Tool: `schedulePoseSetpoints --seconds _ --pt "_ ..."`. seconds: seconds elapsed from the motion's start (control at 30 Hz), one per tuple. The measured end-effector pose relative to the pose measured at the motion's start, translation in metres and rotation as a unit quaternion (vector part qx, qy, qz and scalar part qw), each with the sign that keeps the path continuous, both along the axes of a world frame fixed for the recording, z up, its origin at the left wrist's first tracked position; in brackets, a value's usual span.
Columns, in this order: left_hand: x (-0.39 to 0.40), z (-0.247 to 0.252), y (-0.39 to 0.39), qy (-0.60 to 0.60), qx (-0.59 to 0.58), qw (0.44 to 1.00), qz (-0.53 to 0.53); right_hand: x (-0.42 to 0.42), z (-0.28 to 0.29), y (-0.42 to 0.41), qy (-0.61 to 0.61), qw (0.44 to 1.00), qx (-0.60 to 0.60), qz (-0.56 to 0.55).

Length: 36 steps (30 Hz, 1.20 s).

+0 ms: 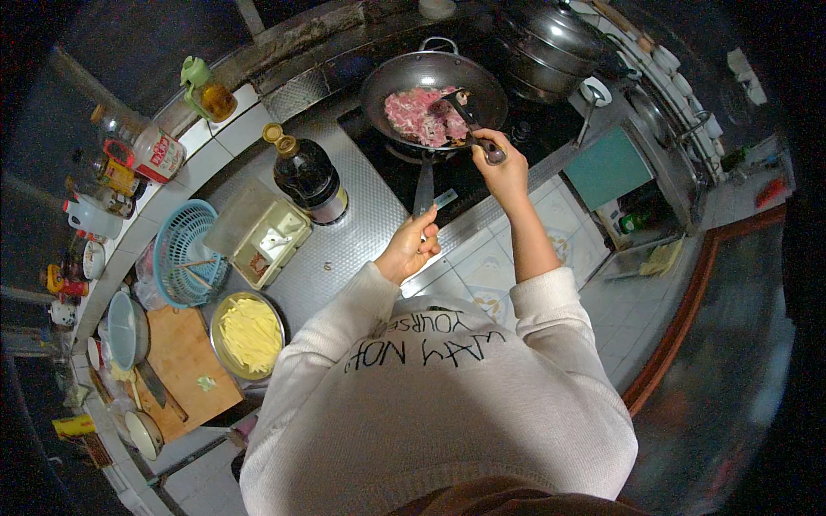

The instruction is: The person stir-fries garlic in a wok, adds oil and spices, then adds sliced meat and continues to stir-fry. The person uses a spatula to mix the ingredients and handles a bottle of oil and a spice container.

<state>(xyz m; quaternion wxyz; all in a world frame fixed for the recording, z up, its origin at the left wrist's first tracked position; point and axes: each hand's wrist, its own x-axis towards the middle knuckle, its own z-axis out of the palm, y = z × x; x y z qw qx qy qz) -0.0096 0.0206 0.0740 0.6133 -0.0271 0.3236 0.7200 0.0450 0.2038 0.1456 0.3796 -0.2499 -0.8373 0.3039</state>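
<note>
A metal wok with a loop handle at the far side sits on the black cooktop. Pink sliced raw meat lies spread in it. My right hand grips the handle of a dark spatula, whose blade rests in the meat. My left hand is at the near end of the wok's long handle, thumb extended along it and fingers curled; whether it grips the handle cannot be told.
Left on the metal counter stand a dark sauce bottle, a lidded seasoning box, a blue basket and a bowl of yellow strips. A cleaver lies on a wooden board. A steamer pot stands right of the wok.
</note>
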Motion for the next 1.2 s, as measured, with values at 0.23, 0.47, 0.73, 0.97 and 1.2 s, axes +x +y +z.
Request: schedulePoseSetpoints --seconds 0.23,0.47,0.73,0.97,1.2 --pt "0.003 0.002 -0.001 0.010 -0.016 1.000 -0.003 -0.033 -0.018 0.017 -0.022 1.000 0.010 0.008" --pt "0.001 0.003 -0.005 0.019 -0.003 1.000 -0.012 -0.035 -0.005 0.018 -0.018 1.000 0.014 -0.014" --pt "0.001 0.002 -0.003 0.024 -0.001 0.999 -0.023 -0.042 -0.016 0.026 -0.015 0.999 0.016 0.026" --pt "0.000 0.002 -0.005 0.030 -0.003 0.999 -0.021 -0.024 0.007 0.013 -0.043 0.999 0.007 0.009" --pt "0.000 0.006 -0.005 0.043 0.006 0.999 -0.030 -0.030 0.002 0.023 0.148 0.967 -0.204 -0.016"
